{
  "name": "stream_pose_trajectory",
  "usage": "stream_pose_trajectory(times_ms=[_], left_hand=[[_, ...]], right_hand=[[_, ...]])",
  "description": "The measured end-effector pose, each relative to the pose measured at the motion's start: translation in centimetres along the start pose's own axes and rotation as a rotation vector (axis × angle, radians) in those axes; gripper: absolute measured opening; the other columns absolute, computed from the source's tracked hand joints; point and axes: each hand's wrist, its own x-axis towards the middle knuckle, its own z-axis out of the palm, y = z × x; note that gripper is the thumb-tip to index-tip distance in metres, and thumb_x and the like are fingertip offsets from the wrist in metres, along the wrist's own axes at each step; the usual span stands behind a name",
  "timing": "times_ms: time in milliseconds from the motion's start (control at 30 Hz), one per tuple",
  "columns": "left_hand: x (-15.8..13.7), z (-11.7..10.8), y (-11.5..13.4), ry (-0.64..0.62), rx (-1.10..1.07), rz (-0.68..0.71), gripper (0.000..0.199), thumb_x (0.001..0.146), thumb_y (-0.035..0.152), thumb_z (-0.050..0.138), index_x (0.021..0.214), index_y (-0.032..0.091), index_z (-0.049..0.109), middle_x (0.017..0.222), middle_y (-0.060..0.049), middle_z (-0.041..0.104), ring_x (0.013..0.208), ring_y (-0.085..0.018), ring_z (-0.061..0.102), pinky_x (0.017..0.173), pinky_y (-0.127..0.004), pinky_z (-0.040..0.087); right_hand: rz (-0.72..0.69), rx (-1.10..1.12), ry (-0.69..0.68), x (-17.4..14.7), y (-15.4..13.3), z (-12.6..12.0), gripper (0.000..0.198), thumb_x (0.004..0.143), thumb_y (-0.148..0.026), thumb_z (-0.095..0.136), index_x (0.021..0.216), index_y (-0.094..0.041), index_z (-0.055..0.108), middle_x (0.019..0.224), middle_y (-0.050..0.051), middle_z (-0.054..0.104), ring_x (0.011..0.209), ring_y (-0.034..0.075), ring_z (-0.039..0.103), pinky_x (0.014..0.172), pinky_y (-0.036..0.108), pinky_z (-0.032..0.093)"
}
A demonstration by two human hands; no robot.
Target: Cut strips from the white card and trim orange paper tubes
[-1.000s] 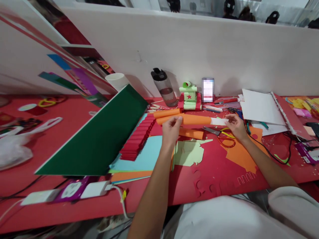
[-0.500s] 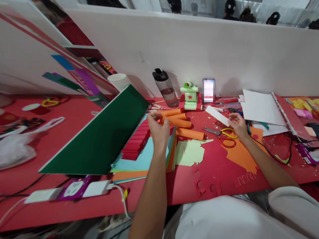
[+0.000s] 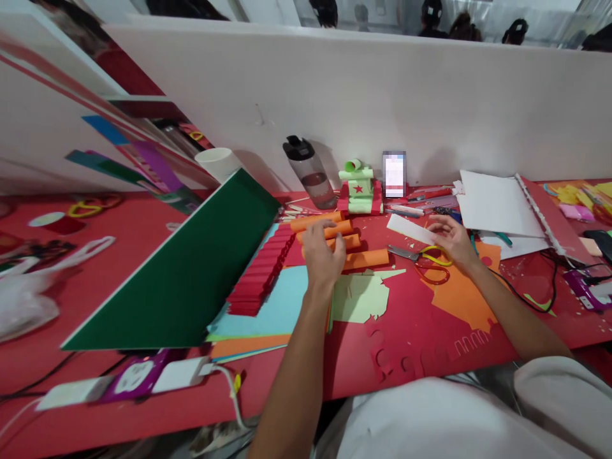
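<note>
— What's the left hand [image 3: 322, 255] doing?

— Resting on the orange paper rolls [image 3: 356, 250] stacked side by side on the red bench [image 3: 143, 236], fingers curled loosely over them; whether they pinch one I cannot tell.

— And the right hand [image 3: 449, 239]?

— Its fingers pinch the end of a white paper strip [image 3: 406, 228], held low just above the scissors [image 3: 423, 258] with yellow and red handles.

— Anything around them?

— A pleated red paper stack [image 3: 261, 271] lies just left of the rolls, a green board [image 3: 191, 268] leans beyond it, and a little green paper tank [image 3: 359, 191] sits by the wall beside a water bottle [image 3: 308, 172].
</note>
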Motion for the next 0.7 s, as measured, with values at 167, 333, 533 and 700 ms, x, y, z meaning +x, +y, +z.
stream_pose_trajectory(times_ms=[167,333,533,700], left_hand=[[-0.7,1.9,3.1,-0.173,-0.211,0.017,0.017,0.09,0.024,0.058,0.106,0.023,0.063,0.11,-0.009,0.069,0.11,-0.027,0.065,0.105,-0.042,0.05],[0.1,6.5,8.5,-0.548,-0.299,0.112,0.021,0.091,0.026,0.062,0.112,0.023,0.065,0.11,-0.01,0.072,0.098,-0.027,0.069,0.094,-0.042,0.053],[2.0,17.2,14.3,-0.795,-0.333,0.097,0.024,0.093,0.026,0.064,0.116,0.018,0.063,0.123,-0.018,0.073,0.105,-0.03,0.07,0.098,-0.045,0.053],[2.9,24.1,16.8,-0.84,-0.307,-0.031,0.037,0.097,0.026,0.06,0.132,0.015,0.055,0.129,-0.021,0.071,0.117,-0.034,0.069,0.105,-0.049,0.05]], right_hand=[[-0.113,-0.064,0.19,1.5,-0.4,-2.7,0.042,0.079,-0.032,0.081,0.119,-0.024,0.071,0.106,0.007,0.077,0.104,0.025,0.073,0.1,0.043,0.06],[-0.049,0.12,0.477,3.1,1.4,-6.4,0.047,0.076,-0.033,0.081,0.12,-0.028,0.064,0.124,0.008,0.076,0.111,0.026,0.074,0.096,0.043,0.061],[-0.012,0.278,0.568,3.8,2.9,-8.1,0.045,0.072,-0.031,0.081,0.112,-0.027,0.063,0.113,0.006,0.075,0.105,0.023,0.074,0.093,0.039,0.061],[-0.011,0.39,0.581,3.6,1.7,-7.5,0.044,0.068,-0.03,0.087,0.106,-0.025,0.065,0.102,0.002,0.075,0.093,0.017,0.074,0.085,0.03,0.062]])
